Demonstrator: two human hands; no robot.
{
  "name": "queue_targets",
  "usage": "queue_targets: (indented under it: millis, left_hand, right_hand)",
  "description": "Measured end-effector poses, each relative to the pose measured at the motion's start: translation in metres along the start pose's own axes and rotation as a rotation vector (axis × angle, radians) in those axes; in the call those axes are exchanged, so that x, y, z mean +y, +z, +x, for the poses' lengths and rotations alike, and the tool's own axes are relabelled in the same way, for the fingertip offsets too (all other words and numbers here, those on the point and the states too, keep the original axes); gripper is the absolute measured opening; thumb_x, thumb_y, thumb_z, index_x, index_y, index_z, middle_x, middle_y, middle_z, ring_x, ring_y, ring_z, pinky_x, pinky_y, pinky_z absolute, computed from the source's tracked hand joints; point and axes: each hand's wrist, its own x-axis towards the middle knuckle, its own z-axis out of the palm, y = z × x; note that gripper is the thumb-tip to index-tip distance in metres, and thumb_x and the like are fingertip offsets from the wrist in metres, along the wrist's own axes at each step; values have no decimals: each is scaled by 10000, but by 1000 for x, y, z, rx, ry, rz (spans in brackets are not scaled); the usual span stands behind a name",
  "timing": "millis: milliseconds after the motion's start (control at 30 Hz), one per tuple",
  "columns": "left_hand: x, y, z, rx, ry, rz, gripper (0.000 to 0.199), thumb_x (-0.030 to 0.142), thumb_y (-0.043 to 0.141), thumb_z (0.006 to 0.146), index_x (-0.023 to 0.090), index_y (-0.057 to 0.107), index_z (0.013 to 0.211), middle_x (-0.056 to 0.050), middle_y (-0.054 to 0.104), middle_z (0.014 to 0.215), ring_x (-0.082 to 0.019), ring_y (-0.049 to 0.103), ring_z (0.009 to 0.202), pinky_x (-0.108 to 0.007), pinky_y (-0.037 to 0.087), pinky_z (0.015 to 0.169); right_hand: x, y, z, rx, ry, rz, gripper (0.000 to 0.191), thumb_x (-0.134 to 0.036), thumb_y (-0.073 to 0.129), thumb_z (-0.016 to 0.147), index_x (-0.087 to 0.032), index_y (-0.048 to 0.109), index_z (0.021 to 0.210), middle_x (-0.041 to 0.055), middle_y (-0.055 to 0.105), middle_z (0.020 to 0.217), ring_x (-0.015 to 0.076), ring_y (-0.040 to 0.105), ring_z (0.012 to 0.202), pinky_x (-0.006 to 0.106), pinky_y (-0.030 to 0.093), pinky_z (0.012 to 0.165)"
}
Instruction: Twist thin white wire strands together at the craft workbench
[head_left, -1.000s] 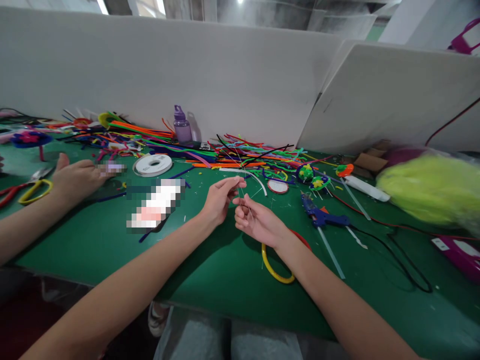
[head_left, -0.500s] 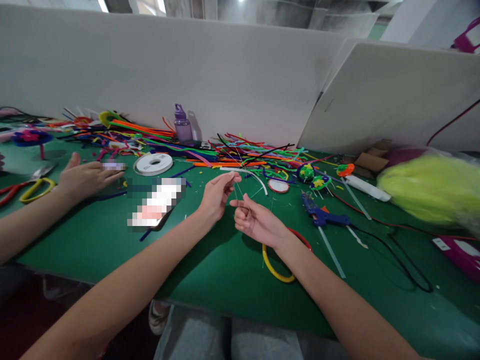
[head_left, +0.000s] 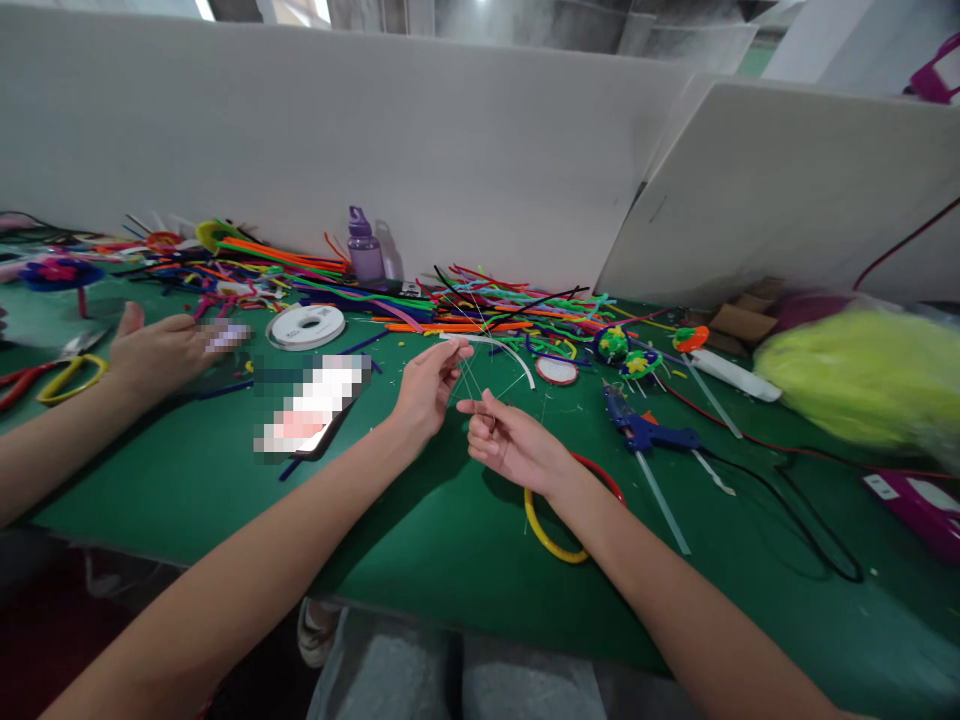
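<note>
Above the green table (head_left: 420, 540), my left hand (head_left: 424, 390) is closed in a pinch on a thin, pale thread (head_left: 466, 378). Facing it a little lower, my right hand (head_left: 514, 440) has its fingers curled, with the thread running to them. Further fine strands cross behind and above both hands. Under my right wrist lie red and yellow looped handles (head_left: 551, 542), partly covered by the forearm. A curved white strip (head_left: 517, 358) rests just beyond my fingers.
A phone (head_left: 319, 400) and a white spool (head_left: 307, 327) lie left. Behind are colourful pipe cleaners (head_left: 285, 262) and a purple bottle (head_left: 365, 250). A blue glue gun (head_left: 649, 434) with cord lies right, near a yellow-green bag (head_left: 847, 380). Another person's hand (head_left: 161, 350) is left, near scissors (head_left: 71, 380).
My left hand has drawn slightly left, away from the right hand, spreading the thread strands. My right hand has barely moved. The other person's hand has tilted and shifted slightly left.
</note>
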Motion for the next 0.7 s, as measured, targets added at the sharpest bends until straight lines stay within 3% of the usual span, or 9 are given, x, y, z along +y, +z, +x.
queue_targets:
  millis: [700]
  left_hand:
    - [2, -3, 6, 56, 25, -112, 148, 263, 711, 646, 158, 671, 743, -18, 675, 791, -102, 609, 781, -189, 361, 569]
  right_hand:
    - [3, -2, -1, -18, -17, 12, 261, -319, 528, 877, -96, 624, 972, -29, 563, 568, 60, 445, 457, 223, 339, 500]
